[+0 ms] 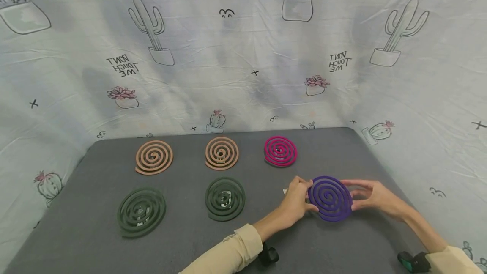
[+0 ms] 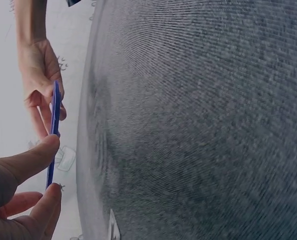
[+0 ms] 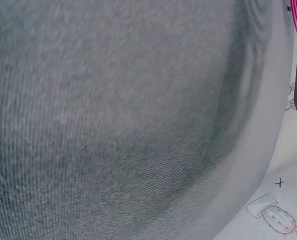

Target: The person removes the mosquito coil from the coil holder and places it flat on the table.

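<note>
A purple mosquito coil (image 1: pixel 330 198) is held up over the right part of the table, between both hands. The left hand (image 1: pixel 294 203) pinches its left edge, thumb and fingers on opposite faces. On the coil's right edge, the fingers and thumb of the right hand (image 1: pixel 374 198) grip it. Edge-on in the left wrist view, the coil (image 2: pixel 54 117) looks like a thin blue-purple strip, with the right hand (image 2: pixel 40 72) at its far end. A small pale metal piece (image 2: pixel 113 227) lies on the table, partly hidden behind the left hand in the head view.
Other coils lie on the grey table (image 1: pixel 182 244): two peach ones (image 1: pixel 154 157) and a pink one (image 1: pixel 280 151) along the back, and two dark green ones (image 1: pixel 225 199) in front, at left and centre. A cactus-print cloth (image 1: pixel 236 54) surrounds the table's back and sides.
</note>
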Tool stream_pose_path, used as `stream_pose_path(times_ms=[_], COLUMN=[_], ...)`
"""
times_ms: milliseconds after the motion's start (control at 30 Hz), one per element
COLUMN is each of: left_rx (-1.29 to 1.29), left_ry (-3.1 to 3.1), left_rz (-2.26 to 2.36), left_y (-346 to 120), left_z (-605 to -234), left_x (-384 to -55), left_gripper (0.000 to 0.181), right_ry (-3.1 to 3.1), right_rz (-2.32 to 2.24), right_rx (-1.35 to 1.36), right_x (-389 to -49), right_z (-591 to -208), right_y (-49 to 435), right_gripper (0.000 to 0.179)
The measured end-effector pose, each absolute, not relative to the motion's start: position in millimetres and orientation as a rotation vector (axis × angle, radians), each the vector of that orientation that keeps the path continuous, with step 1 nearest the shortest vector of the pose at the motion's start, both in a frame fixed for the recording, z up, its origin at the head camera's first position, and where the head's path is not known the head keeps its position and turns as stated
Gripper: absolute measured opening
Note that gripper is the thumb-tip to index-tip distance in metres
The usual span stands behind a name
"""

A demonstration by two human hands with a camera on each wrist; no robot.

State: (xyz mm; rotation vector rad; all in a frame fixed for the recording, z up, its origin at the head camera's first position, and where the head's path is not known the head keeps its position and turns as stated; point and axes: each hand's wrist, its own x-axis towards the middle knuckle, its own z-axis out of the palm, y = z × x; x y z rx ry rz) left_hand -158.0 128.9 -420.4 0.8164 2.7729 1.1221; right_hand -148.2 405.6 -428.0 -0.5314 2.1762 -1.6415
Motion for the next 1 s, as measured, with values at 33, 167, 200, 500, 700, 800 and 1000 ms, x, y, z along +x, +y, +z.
stream_pose_path(times_ms=[33, 167, 200, 500, 700, 800, 1000], left_rx=[0.823, 0.838, 0.83, 0.657, 0.694, 0.728, 0.786], left_ry=[2.793, 2.855, 2.866, 2.839, 2.847, 2.845, 2.883], left_rz=[1.099, 1.032, 1.013, 0.912, 0.852, 0.829, 0.748], left_y=[130, 133, 134, 141, 143, 143, 143], left_z=[-422, -428, -429, -432, -436, -438, -438], left_x=[-158, -158, -158, -156, -156, -156, -154], left_gripper=[0.074, 0.073, 0.072, 0.055, 0.045, 0.041, 0.038], right_ry=[2.165, 2.135, 2.139, 2.211, 2.245, 2.261, 2.333], right_rz=[-1.647, -1.655, -1.649, -1.547, -1.489, -1.466, -1.41], right_rx=[-0.542, -0.571, -0.569, -0.526, -0.531, -0.504, -0.563], right_x=[-148, -150, -151, -159, -161, -160, -161], right_z=[-429, -436, -437, -444, -445, -445, -448], right_y=[406, 409, 409, 409, 408, 408, 408], right_gripper=[0.062, 0.062, 0.062, 0.065, 0.067, 0.066, 0.065])
